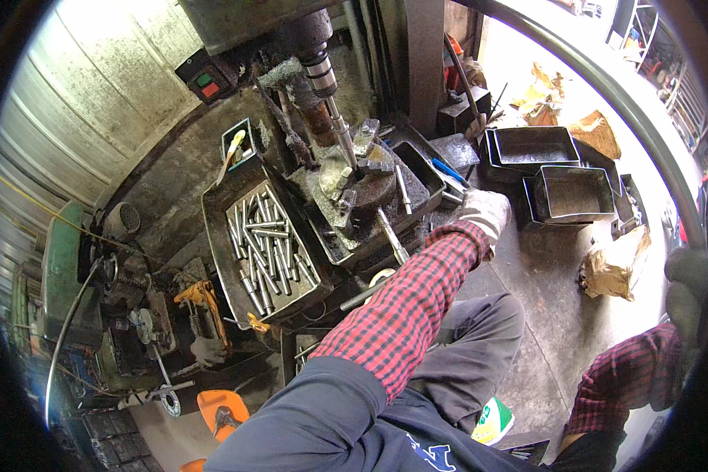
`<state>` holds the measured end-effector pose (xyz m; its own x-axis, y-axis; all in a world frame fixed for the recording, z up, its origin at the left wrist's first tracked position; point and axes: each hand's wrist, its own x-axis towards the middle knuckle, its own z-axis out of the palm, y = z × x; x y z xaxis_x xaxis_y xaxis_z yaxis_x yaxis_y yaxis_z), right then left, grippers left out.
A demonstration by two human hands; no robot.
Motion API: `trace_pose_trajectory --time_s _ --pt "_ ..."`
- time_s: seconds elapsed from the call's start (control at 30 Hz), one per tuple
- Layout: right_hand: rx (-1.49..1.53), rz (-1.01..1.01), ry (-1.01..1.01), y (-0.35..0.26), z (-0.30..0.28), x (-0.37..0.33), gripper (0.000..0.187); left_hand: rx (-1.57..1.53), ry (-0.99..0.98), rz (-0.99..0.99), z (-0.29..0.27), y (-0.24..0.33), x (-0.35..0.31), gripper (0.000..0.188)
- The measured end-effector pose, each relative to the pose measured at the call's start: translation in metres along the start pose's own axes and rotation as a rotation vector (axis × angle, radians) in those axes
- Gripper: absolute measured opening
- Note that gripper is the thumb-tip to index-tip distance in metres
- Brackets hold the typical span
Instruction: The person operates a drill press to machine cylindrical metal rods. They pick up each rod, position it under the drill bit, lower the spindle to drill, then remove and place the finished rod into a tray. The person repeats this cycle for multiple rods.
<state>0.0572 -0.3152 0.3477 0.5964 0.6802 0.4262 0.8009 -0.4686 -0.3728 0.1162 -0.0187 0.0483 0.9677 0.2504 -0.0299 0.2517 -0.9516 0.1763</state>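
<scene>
My left hand (486,215), in a pale work glove, is closed beside the right end of the machine table. A blue stick-like handle (450,172) ends right at its fingers. Whether the hand grips it or something else is hidden. At the far right rim, my right hand (687,287) in a dark-looking glove is wrapped round the end of a long curved dark bar (606,79). Left of my left hand, a drill chuck (319,72) points its long bit (343,134) down into a chip-covered fixture (370,193). A metal rod (392,236) slopes out from it.
A tray of several metal pins (267,244) sits left of the fixture. A brush (232,149) lies by a small box behind it. Dark metal bins (570,193) and crumpled brown paper (617,263) are on the right. A green-and-red switch (206,84) hangs on the wall side.
</scene>
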Motion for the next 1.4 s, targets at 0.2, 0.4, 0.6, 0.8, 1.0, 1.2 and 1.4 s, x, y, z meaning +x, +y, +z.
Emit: trace_pose_trajectory --time_s 0.2,0.4,0.6,0.8,1.0,1.2,1.4 --pt "-0.064 -0.088 -0.024 0.013 -0.011 -0.002 0.026 0.013 0.008 -0.003 0.005 0.0 0.001 0.02" --pt "-0.159 -0.258 -0.063 0.028 -0.028 0.002 0.033 0.043 0.017 -0.019 0.016 0.002 0.005 0.02" --pt "-0.199 -0.245 -0.07 0.027 -0.027 0.001 0.029 -0.032 0.039 -0.044 0.01 0.0 0.001 0.019" --pt "-0.137 -0.293 -0.023 0.021 -0.012 0.004 0.031 -0.028 -0.015 -0.064 0.009 0.0 0.001 0.021" --pt "0.371 0.838 0.121 -0.004 0.012 0.0 0.029 0.009 0.088 0.002 0.018 -0.001 0.002 0.017" --pt "0.12 0.367 0.067 -0.013 0.025 -0.012 0.021 0.006 0.057 0.002 0.016 -0.002 0.001 0.018" --pt "-0.216 -0.097 0.016 -0.008 0.024 0.0 0.016 -0.078 0.093 -0.031 0.012 -0.002 -0.002 0.021"
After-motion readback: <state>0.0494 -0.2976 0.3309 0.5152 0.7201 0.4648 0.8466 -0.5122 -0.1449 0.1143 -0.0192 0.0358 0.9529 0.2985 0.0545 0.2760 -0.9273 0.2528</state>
